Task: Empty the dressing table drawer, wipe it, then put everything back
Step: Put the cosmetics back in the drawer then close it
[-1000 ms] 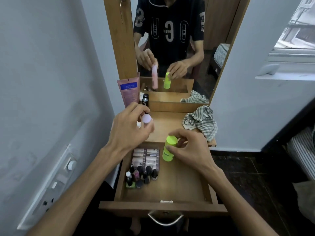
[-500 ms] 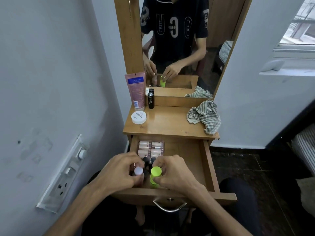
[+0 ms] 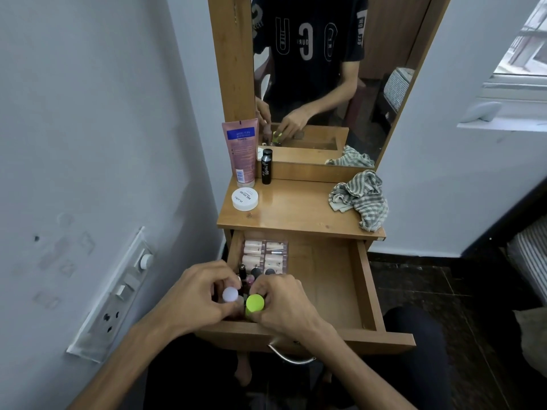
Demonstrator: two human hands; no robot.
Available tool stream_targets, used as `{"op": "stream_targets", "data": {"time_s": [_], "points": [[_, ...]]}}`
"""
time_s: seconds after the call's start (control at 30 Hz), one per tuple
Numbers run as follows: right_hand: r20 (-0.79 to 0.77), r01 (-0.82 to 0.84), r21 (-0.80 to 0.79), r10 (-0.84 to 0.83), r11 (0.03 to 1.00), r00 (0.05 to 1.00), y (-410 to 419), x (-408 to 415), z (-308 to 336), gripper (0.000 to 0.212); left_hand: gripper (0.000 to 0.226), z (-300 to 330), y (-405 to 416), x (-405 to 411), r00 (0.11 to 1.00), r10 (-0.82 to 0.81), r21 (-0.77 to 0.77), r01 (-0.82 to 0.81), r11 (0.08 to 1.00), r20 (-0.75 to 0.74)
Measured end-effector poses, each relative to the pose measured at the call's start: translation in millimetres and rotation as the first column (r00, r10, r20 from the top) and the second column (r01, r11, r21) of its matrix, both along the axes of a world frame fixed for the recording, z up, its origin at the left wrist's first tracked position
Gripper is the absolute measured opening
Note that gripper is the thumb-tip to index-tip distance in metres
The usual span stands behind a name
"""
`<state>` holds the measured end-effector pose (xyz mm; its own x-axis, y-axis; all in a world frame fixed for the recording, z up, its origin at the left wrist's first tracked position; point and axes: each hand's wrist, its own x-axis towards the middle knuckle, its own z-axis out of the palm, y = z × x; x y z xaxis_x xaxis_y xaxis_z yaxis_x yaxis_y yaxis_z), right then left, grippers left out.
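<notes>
The wooden drawer stands pulled out below the dressing table top. My left hand grips a pink bottle with a pale lilac cap at the drawer's front left corner. Right beside it, my right hand holds a bottle with a lime-green cap. Both bottles stand upright inside the drawer. Behind them are several small nail polish bottles and a clear pack of beige tubes. The bottles' lower parts are hidden by my fingers.
On the table top stand a pink tube, a black stick, a white round jar and a crumpled striped cloth. A mirror rises behind. A wall with a switch panel is at the left.
A second ago both hands held the bottles near the table top; they have come down and toward me into the drawer's front left corner. Over the last half second they have hardly moved.
</notes>
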<state>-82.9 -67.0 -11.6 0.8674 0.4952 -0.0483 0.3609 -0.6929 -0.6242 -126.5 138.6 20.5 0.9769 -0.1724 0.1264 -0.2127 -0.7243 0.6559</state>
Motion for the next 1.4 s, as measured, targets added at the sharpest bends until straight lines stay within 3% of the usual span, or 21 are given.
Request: {"op": "stream_targets", "data": {"time_s": [0.33, 0.53, 1.03, 1.2, 1.4], "points": [[-0.107, -0.053, 0.005, 0.053, 0.999, 0.993, 0, 6, -1, 0.027, 0.016, 55, 3, 6, 0.997, -0.063, -0.027, 0.064, 0.998, 0.045], [-0.169, -0.067, 0.044, 0.073, 0.997, 0.983, 0, 5, 3, 0.024, 0.017, 83, 0, 11, 0.986, -0.076, -0.07, 0.087, 0.994, 0.147], [-0.188, -0.037, 0.061, 0.048, 0.997, 0.981, -4, -3, 4, 0.049, 0.019, 64, -8, 16, 0.991, -0.048, -0.059, 0.056, 0.997, 0.126], [-0.072, -0.035, 0.115, 0.043, 0.993, 0.997, -37, -4, 20, 0.068, 0.026, 49, -28, 17, 0.994, -0.041, -0.118, 0.053, 0.992, 0.098], [-0.141, -0.026, 0.189, 0.053, 0.982, 0.989, -75, 10, 11, 0.044, 0.021, 11, -54, 18, 1.0, -0.004, -0.152, 0.003, 0.988, -0.01]]}}
